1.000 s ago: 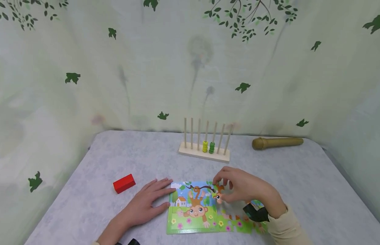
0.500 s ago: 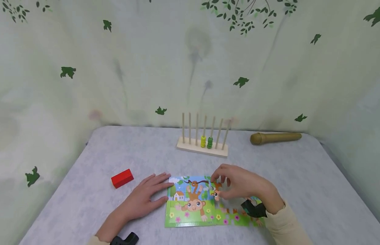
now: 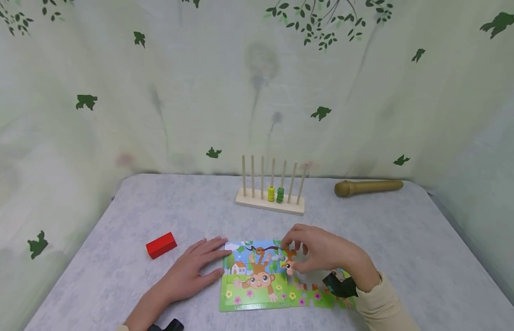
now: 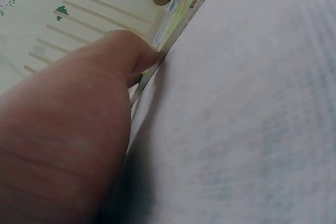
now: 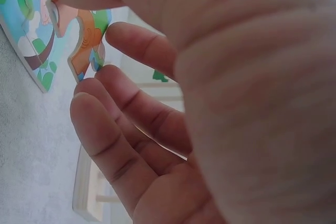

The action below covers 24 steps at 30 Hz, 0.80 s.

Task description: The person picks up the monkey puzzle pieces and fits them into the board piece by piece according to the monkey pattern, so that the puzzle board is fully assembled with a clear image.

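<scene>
Head cam: left hand (image 3: 190, 276) has its fingers spread out against the left edge of the monkey puzzle (image 3: 254, 280), and the right hand (image 3: 323, 250) is pinching a loose piece (image 3: 289, 265) at the far right of the joined-up part. Looks like the fitting-a-piece step to me

Left wrist: thumb's touching the puzzle edge, other fingers mostly hidden, so can't tell much

Right wrist: thumb on the near end of the piece, fingertips at the far end. Can't tell if it's touching its neighbour; imo next move needs the tabs lined up, then a flat press down
</scene>
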### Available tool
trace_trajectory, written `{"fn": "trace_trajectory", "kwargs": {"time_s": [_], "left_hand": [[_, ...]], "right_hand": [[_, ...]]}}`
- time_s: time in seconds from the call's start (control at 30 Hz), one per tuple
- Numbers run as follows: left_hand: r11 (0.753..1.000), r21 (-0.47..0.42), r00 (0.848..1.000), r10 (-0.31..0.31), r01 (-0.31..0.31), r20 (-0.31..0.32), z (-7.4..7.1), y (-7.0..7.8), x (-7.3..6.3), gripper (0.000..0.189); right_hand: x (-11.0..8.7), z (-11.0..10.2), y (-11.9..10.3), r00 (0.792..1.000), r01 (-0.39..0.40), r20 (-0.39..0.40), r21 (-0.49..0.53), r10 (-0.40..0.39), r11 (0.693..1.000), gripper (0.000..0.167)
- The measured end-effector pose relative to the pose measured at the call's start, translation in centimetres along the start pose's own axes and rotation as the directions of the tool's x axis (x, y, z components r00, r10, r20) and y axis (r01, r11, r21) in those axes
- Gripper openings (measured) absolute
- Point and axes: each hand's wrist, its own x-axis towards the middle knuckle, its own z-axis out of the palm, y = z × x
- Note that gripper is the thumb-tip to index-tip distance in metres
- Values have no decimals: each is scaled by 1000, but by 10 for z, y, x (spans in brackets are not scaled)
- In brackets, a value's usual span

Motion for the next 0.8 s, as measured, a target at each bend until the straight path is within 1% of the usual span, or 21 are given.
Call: {"fn": "trace_trajectory", "kwargs": {"time_s": [0.2,0.27,0.4,0.5,0.63,0.8], "left_hand": [[1000,4,1000,7,-7,-4,-1,0,0,46],[1000,9,1000,14,-14,-5,-2,1,0,46],[999,20,999,31,-30,-21,-2,3,0,46],[999,24,999,25,-25,-27,-3,4,0,46],[1000,16,1000,14,-13,-18,-2,2,-1,46],[1000,11,1000,14,-14,-8,-1,0,0,46]], "right_hand": [[6,3,-4,1000,-5,-3,16,5,1000,30],[9,5,-5,1000,11,2,13,-11,1000,33],[15,10,-7,997,71,-1,-24,-71,997,35],[18,14,-9,996,92,-7,-46,-93,995,34],[21,18,-11,996,87,-6,-47,-88,995,35],[25,23,-13,997,78,6,-30,-77,997,37]]}}
